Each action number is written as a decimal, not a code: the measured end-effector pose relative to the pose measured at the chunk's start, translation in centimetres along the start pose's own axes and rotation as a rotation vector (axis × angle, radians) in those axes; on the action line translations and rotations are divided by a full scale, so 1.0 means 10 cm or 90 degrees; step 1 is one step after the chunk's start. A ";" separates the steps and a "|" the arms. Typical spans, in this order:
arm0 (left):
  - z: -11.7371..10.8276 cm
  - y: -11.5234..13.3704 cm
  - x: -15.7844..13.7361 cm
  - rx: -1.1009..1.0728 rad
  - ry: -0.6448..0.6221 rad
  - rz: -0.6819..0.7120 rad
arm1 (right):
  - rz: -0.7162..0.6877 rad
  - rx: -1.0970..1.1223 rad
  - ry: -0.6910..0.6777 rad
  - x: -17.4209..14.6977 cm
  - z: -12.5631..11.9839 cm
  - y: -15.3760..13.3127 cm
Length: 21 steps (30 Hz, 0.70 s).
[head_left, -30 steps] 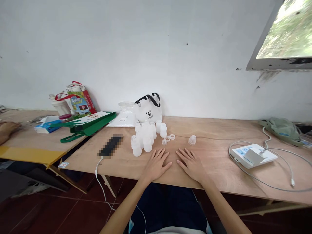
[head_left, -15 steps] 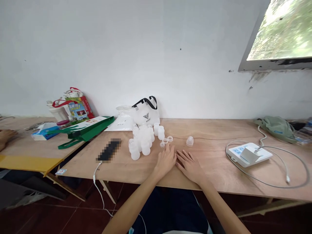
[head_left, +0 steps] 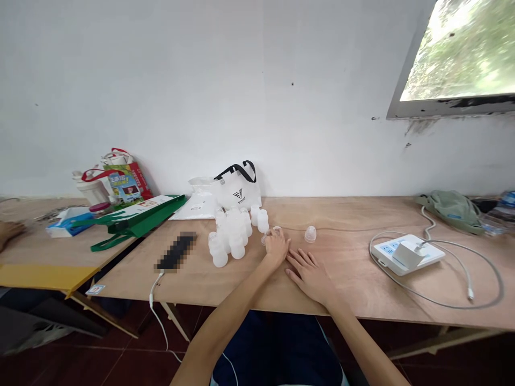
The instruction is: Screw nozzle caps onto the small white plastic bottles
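My left hand (head_left: 277, 247) reaches forward over a small group of clear plastic rings and caps, its fingers bent down and drawn together at a clear plastic ring (head_left: 277, 229). It partly covers these pieces. A small clear piece (head_left: 264, 239) shows just left of the fingers. My right hand (head_left: 309, 272) lies flat near the table's front edge, fingers stretched out and holding nothing; its fingertips come close to my left hand. Beyond it stands a clear domed cap (head_left: 310, 234). Several translucent white bottles (head_left: 231, 230) stand crowded together to the left of my left hand.
Behind the bottles a white bag (head_left: 239, 193) with black handles leans by the wall. A pixelated dark phone (head_left: 176, 252) on a cable lies left, past it a green bag (head_left: 137, 217). A power strip (head_left: 406, 254) with looped cable is right. Another person's hand (head_left: 10, 233) shows far left.
My left hand has moved slightly forward over the rings, and its fingers have bent down. My right hand stays flat on the table. The whole view has shifted a little.
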State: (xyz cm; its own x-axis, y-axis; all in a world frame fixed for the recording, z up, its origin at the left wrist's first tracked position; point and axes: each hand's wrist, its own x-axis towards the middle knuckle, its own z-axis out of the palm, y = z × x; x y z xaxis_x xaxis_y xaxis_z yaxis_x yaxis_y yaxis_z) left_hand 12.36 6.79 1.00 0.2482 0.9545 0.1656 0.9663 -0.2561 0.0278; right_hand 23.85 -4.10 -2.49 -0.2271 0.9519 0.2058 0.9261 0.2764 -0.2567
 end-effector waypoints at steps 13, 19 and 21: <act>-0.13 -0.23 -0.25 -0.116 -0.044 0.258 | -0.071 0.012 0.099 -0.01 -0.05 -0.03; -0.32 -0.58 -0.46 -0.199 -0.099 0.360 | -0.050 0.096 0.205 0.01 -0.11 -0.05; -0.35 -0.65 -0.57 -0.237 -0.123 0.397 | -0.043 0.163 0.230 0.01 -0.10 -0.02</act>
State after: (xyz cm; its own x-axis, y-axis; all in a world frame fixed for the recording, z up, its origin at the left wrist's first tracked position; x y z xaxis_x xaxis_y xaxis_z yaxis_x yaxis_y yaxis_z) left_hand 4.44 2.45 3.37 0.7830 0.6162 0.0853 0.5635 -0.7607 0.3223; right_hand 23.93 -4.18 -1.46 -0.1222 0.8359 0.5351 0.7981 0.4032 -0.4477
